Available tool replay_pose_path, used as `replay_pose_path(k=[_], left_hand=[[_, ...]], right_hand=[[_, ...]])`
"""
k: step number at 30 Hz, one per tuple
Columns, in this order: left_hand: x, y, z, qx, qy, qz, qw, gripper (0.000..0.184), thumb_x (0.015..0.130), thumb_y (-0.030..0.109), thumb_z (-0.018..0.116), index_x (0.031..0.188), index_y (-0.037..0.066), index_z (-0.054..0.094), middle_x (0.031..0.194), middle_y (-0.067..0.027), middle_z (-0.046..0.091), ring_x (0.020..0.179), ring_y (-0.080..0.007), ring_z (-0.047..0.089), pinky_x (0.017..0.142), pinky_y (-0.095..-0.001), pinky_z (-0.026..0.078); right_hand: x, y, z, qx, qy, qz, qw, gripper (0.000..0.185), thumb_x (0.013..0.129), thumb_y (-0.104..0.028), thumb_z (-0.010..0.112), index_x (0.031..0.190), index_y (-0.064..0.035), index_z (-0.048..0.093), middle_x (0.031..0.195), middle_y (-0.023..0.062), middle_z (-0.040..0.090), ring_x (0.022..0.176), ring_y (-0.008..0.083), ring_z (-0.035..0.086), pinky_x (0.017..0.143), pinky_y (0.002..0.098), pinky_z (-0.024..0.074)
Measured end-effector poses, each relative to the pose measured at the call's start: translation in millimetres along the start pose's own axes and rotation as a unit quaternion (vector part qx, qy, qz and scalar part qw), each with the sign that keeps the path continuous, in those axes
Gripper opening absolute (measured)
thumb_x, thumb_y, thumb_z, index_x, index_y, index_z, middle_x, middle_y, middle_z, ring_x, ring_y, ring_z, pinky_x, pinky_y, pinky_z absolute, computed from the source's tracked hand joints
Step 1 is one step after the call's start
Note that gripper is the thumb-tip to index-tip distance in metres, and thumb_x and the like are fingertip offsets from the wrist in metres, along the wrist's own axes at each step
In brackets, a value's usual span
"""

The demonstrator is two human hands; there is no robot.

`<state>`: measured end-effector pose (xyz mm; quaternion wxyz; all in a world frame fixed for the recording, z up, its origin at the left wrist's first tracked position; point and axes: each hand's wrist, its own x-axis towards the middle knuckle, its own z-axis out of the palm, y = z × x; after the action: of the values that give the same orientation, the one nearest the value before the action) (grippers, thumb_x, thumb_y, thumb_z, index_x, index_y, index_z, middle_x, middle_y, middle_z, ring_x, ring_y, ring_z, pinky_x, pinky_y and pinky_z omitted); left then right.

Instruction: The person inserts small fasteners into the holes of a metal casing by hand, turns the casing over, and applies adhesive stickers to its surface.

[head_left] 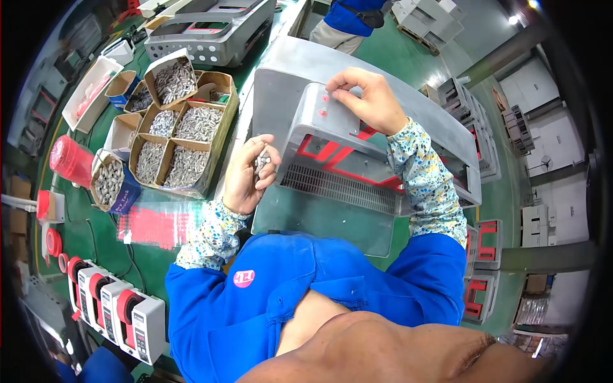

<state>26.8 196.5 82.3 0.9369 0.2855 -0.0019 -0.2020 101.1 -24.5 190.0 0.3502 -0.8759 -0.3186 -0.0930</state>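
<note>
My left hand (251, 173) is cupped with its fingers curled around several small grey pieces (261, 162), which show between the fingers and the palm. My right hand (371, 101) is over the top of a large grey metal housing (281, 83). Its thumb and forefinger are drawn together close to a raised block (313, 118) on that housing; whatever they pinch, if anything, is too small to make out. Two red dots (323, 113) mark the block near the fingertips. Red strips (338, 158) line the openings below it.
To the left, a divided cardboard box (209, 159) holds many small grey pieces. Near it are a blue box (126, 199), a red container (69, 161) and a plastic sheet with red dots (156, 226). Tape dispensers (148, 325) stand lower left. Another grey housing (246, 38) lies behind.
</note>
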Motion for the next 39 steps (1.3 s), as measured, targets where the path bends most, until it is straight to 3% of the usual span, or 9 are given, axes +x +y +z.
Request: replay_pose_path(k=[3,7,9,12,16,22,24,31,39], left_hand=[[-2,-1,-6,0.013,-0.012,-0.002,1.000,0.018,0.089,0.015,0.037,0.098,0.003,0.045,0.069,-0.0081,0.052,0.046,-0.0056,0.034,0.035,-0.0162,0.027],[-3,-2,1,0.040,0.000,0.006,0.999,0.021,0.090,0.018,0.036,0.100,0.002,0.045,0.068,-0.0071,0.051,0.046,-0.0053,0.034,0.035,-0.0158,0.026],[-4,-1,7,0.030,0.004,-0.008,1.000,0.022,0.090,0.018,0.035,0.102,0.001,0.043,0.067,-0.0058,0.050,0.045,-0.0048,0.032,0.034,-0.0155,0.025],[-7,-1,13,0.059,-0.008,0.015,0.998,0.023,0.091,0.018,0.035,0.103,0.000,0.043,0.066,-0.0050,0.049,0.044,-0.0047,0.031,0.034,-0.0156,0.024],[-9,-1,16,0.080,-0.034,0.022,0.996,0.023,0.091,0.017,0.034,0.103,0.000,0.042,0.065,-0.0051,0.048,0.044,-0.0045,0.031,0.034,-0.0156,0.024],[-8,-3,15,0.077,-0.049,0.012,0.996,0.021,0.091,0.017,0.034,0.102,0.001,0.043,0.064,-0.0045,0.047,0.043,-0.0042,0.030,0.033,-0.0158,0.022],[-8,-5,14,0.084,-0.050,0.012,0.995,0.021,0.091,0.018,0.035,0.100,0.001,0.045,0.063,-0.0036,0.046,0.042,-0.0038,0.030,0.033,-0.0161,0.021],[-12,-7,15,0.063,-0.032,-0.013,0.997,0.021,0.090,0.024,0.040,0.085,0.005,0.047,0.055,0.0005,0.039,0.040,-0.0038,0.028,0.032,-0.0167,0.019],[-44,2,-5,0.003,0.003,0.013,1.000,0.024,0.089,0.028,0.041,0.079,0.008,0.047,0.053,0.0024,0.037,0.041,-0.0034,0.028,0.032,-0.0160,0.019]], right_hand=[[0,0,0,-0.094,-0.006,-0.037,0.995,0.010,0.071,-0.004,0.056,0.080,-0.0022,0.061,0.075,0.0066,0.059,0.068,0.0180,0.055,0.064,0.0283,0.0436],[1,-6,3,-0.115,-0.008,-0.056,0.992,0.009,0.071,-0.005,0.056,0.079,-0.0035,0.061,0.076,0.0071,0.059,0.068,0.0210,0.055,0.063,0.0297,0.0435],[1,-8,3,-0.184,-0.019,-0.113,0.976,0.010,0.072,-0.006,0.057,0.080,-0.0043,0.061,0.077,0.0076,0.060,0.070,0.0221,0.056,0.064,0.0309,0.0437],[3,5,2,-0.107,-0.033,-0.079,0.991,0.010,0.072,-0.008,0.057,0.081,-0.0051,0.062,0.078,0.0076,0.060,0.071,0.0226,0.056,0.065,0.0314,0.0437],[3,-1,1,-0.114,-0.026,-0.063,0.991,0.012,0.073,-0.009,0.057,0.083,-0.0055,0.062,0.078,0.0078,0.060,0.072,0.0233,0.056,0.066,0.0316,0.0437],[2,-1,4,-0.178,-0.013,-0.115,0.977,0.006,0.071,-0.012,0.057,0.074,-0.0071,0.059,0.072,0.0068,0.057,0.071,0.0242,0.055,0.066,0.0354,0.0415],[-1,-4,7,-0.289,-0.002,-0.154,0.945,0.006,0.072,-0.013,0.056,0.073,-0.0072,0.055,0.071,0.0066,0.054,0.071,0.0236,0.053,0.068,0.0357,0.0392],[7,-5,14,-0.320,-0.002,-0.223,0.921,0.009,0.072,-0.013,0.054,0.071,-0.0050,0.049,0.071,0.0070,0.052,0.070,0.0249,0.051,0.067,0.0351,0.0379],[11,-17,9,-0.289,-0.064,-0.118,0.948,0.011,0.071,-0.012,0.053,0.066,-0.0046,0.046,0.065,0.0099,0.049,0.066,0.0263,0.050,0.064,0.0344,0.0367]])
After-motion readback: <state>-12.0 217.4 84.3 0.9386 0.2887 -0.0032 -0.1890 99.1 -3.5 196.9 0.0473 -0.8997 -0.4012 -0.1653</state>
